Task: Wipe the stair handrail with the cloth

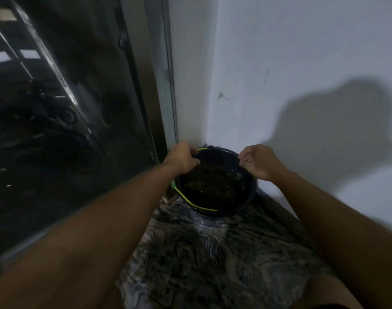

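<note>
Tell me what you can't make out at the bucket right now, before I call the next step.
Head view only:
- Cloth: something dark lies in the bucket, but dim light hides whether it is cloth or dirty water.
- Left hand: its curled fingers hide what it grips at the rim.
- Right hand: pinched near the rim; the thing held is too small and dark.
- Stair handrail: not clearly seen; the dark glass panel shows only reflections.

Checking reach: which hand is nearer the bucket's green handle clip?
Left. The left hand is at the rim just above the green handle clip; the right hand is across the bucket, at its far-right rim.
</note>
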